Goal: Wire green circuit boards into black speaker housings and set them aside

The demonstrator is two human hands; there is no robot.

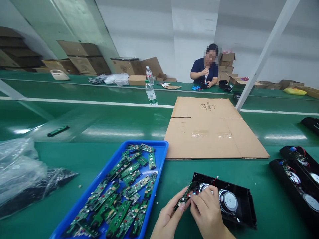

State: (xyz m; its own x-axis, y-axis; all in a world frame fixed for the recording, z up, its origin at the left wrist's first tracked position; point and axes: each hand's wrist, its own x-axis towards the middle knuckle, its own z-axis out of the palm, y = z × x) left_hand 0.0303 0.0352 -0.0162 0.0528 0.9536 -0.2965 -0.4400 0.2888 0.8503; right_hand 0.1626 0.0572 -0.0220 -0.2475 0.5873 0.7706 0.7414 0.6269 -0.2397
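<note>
My left hand [171, 212] grips a narrow green circuit board [183, 200] by its lower end, tilted up. Against the board's side, my right hand [207, 207] pinches a small white wire connector [189, 196], partly covered by the fingertips. Beneath and behind the hands lies a black speaker housing [240, 212], its open side up. Two round speakers sit in it; the right speaker [229, 200] shows fully, while my right hand partly hides the other. A thin red wire [214, 181] rises at the housing's far edge.
Left of my hands, a blue tray [163, 152] holds many circuit boards. A flattened cardboard box [211, 132] lies ahead. More speaker housings [294, 186] rest at right, plastic bags [22, 179] at left. A water bottle [151, 94] stands farther off. Across the bench a person [203, 68] works.
</note>
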